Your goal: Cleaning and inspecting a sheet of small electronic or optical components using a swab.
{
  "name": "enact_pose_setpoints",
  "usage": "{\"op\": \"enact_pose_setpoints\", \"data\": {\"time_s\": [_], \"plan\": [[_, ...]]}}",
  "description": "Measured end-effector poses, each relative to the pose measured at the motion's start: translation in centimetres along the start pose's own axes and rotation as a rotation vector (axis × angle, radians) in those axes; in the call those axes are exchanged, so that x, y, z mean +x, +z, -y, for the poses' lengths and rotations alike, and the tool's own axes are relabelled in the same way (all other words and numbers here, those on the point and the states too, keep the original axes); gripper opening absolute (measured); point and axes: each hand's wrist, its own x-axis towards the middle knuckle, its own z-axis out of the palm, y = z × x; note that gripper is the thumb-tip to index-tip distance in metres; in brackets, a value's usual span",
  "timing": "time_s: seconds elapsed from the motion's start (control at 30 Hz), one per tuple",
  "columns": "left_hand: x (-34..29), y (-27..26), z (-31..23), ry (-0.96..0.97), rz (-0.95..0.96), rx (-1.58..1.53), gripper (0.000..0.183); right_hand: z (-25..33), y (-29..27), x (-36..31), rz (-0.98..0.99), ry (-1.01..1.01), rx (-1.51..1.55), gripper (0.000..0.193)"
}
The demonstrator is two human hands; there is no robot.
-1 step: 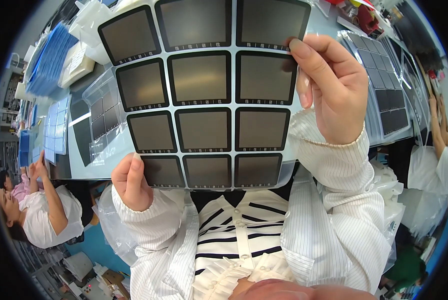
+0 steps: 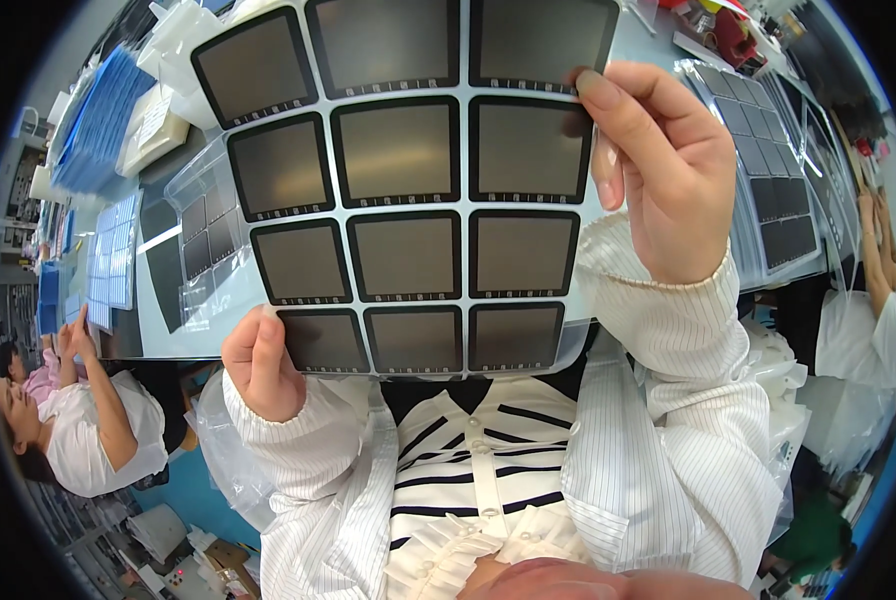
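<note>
A sheet of dark grey, black-framed rectangular panels [image 2: 397, 152] is held up in front of me, its rows joined by a pale clear backing. Small marks run along the lower border of each panel. My left hand [image 2: 264, 366] is closed on the sheet's lower left corner, thumb on the front face. At the upper right edge, my right hand [image 2: 673, 165] pinches the sheet between thumb and fingers, its thumb tip over a panel corner. The fingertips behind the sheet are hidden, and its top edge runs out of view.
Similar panel sheets [image 2: 768, 150] lie on the table to the right. On the left are a smaller panel sheet in clear plastic [image 2: 208, 232], a blue stack [image 2: 103, 120] and white plastic [image 2: 180, 45]. A co-worker [image 2: 103, 425] sits at far left; another person's arms [image 2: 880, 240] show at far right.
The sheet and my right hand have shifted very slightly upward. My grip is the same in both hands.
</note>
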Motion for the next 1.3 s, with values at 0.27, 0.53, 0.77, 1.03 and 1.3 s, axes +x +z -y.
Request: {"op": "enact_pose_setpoints", "data": {"time_s": [0.27,0.53,0.77,1.03,1.3], "plan": [[0.2,0.2,-0.6,0.091,0.142,-0.127,0.032,2.6,0.9,2.8,-0.052,0.017,0.016,0.010],[-0.1,0.7,-0.8,0.107,0.084,0.030,0.024,2.8,0.9,4.2,-0.065,-0.071,0.075,0.012],[0.1,1.0,-1.2,0.094,0.167,0.083,0.026,2.9,0.2,4.5,-0.099,-0.103,0.055,0.010],[-0.5,2.2,-1.3,0.003,0.240,0.106,0.027,2.7,-0.8,4.5,-0.154,-0.121,-0.010,0.012],[0.1,2.9,-2.3,0.043,0.405,0.112,0.030,2.8,-2.1,4.8,-0.243,-0.155,-0.104,0.011]]}}
